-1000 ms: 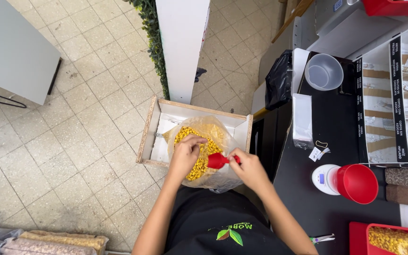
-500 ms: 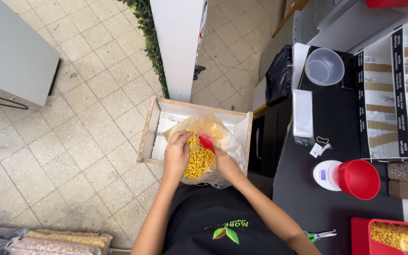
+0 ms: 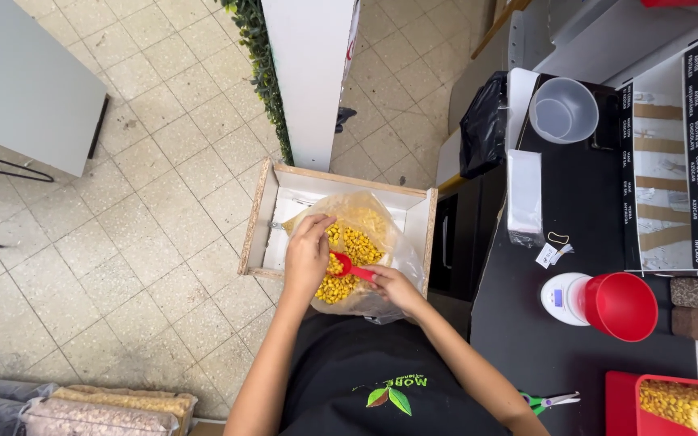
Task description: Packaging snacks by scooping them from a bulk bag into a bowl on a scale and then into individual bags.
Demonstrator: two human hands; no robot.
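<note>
Corn bag [image 3: 365,242]: one; left hand [image 3: 307,257] grips rim, right hand [image 3: 389,287] holds one red scoop [image 3: 347,266], seemingly full.

A small bulk-food shop or packing stall; a black bench [image 3: 559,339] carries a scale [image 3: 563,297] with a red funnel [image 3: 620,305], a clear measuring jug [image 3: 563,111] and a stack of clear bags [image 3: 524,196]; labelled shelf compartments [image 3: 672,153] stand beside it; sacks of grain [image 3: 115,410] lie on the tiled floor [image 3: 123,266]; a red tub of kernels [image 3: 684,404] sits at the corner.
</note>
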